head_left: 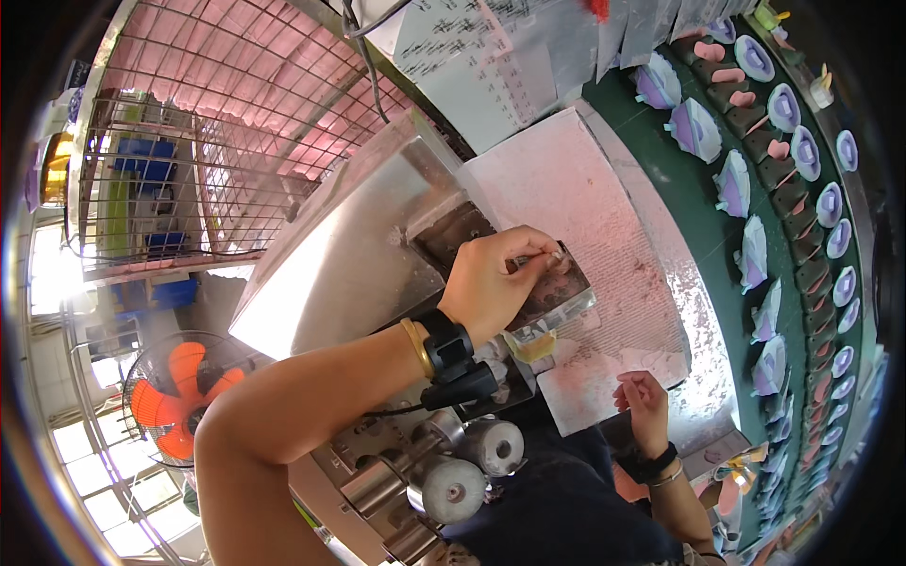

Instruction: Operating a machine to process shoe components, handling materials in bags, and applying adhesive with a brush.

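My left hand is over a dark, metal-edged tray that bears reddish smears. Its thumb and forefinger are pinched together, and whatever is between them is too small to make out. A black strap device and a yellow bangle circle that wrist. Just below the tray's front edge is a small yellowish piece. My right hand hovers lower right, beside the edge of a pink-dusted cardboard sheet. Its fingers are loosely bent and apart, with nothing seen in them.
A shiny metal housing adjoins the tray; metal rollers sit near my body. Along the right runs a green conveyor with rows of purple ovals and pink pieces. At left are a wire grille and an orange-bladed fan.
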The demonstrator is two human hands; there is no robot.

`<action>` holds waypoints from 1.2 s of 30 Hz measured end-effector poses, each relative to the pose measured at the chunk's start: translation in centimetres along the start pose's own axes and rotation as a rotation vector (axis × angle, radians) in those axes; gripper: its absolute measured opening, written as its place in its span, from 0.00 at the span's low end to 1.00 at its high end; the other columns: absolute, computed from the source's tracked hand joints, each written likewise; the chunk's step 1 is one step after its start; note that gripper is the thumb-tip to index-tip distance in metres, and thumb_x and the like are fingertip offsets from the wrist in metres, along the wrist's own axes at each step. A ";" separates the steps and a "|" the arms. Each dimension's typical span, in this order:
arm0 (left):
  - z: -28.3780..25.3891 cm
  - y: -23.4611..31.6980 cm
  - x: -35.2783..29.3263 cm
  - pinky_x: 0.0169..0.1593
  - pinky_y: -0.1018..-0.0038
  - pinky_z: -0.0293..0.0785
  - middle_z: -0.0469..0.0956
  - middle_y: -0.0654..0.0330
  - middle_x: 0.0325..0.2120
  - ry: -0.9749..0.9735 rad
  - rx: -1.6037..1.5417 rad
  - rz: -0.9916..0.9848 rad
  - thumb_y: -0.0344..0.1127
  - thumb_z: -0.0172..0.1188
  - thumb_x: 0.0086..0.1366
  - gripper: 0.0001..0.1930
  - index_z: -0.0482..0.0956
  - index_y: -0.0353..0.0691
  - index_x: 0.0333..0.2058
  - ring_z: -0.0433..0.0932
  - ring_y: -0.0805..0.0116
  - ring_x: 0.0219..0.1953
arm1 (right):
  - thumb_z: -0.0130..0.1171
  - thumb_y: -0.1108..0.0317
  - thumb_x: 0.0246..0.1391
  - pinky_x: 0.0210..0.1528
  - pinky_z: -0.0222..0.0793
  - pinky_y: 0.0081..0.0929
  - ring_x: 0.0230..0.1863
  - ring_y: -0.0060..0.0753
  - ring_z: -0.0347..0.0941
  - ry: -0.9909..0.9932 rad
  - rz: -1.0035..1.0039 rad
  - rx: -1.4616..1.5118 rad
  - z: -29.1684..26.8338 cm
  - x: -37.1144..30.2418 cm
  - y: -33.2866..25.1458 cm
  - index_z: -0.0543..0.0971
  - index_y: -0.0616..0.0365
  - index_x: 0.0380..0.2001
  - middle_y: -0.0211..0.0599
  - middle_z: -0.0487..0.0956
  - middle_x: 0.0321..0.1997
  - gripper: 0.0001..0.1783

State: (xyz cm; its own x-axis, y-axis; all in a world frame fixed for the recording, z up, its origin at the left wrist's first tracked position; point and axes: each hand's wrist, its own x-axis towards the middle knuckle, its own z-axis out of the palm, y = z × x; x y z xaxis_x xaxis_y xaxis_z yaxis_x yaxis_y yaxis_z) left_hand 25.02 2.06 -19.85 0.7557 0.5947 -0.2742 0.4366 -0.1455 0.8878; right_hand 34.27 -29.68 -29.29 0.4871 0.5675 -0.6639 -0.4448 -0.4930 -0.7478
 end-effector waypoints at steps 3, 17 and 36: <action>-0.5 -0.2 0.4 0.42 0.80 0.74 0.83 0.60 0.33 -0.111 -0.104 0.024 0.25 0.58 0.65 0.05 0.78 0.33 0.39 0.81 0.76 0.38 | 0.51 0.71 0.64 0.30 0.68 0.16 0.26 0.17 0.72 0.003 -0.011 -0.024 0.4 -0.1 0.0 0.77 0.62 0.40 0.30 0.78 0.27 0.07; -8.1 1.2 0.3 0.40 0.75 0.76 0.83 0.59 0.31 -0.227 0.075 0.146 0.31 0.61 0.62 0.07 0.81 0.35 0.36 0.81 0.74 0.34 | 0.50 0.71 0.64 0.31 0.70 0.17 0.27 0.18 0.73 0.030 -0.030 -0.118 3.4 -1.8 -0.6 0.77 0.62 0.41 0.31 0.79 0.28 0.08; -1.8 3.5 0.2 0.36 0.66 0.75 0.76 0.58 0.29 -0.248 0.457 0.049 0.29 0.62 0.54 0.08 0.79 0.40 0.35 0.77 0.56 0.31 | 0.52 0.70 0.64 0.32 0.68 0.15 0.28 0.16 0.71 -0.372 0.044 -0.173 3.7 8.8 -5.8 0.77 0.62 0.40 0.29 0.78 0.28 0.07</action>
State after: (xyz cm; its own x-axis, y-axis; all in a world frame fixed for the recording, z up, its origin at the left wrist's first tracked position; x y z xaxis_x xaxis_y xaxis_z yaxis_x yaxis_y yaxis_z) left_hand 25.78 3.09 -16.08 0.8492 0.3819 -0.3647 0.5246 -0.5316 0.6649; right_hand 38.35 -19.40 -30.80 0.1517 0.7273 -0.6693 -0.3109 -0.6077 -0.7308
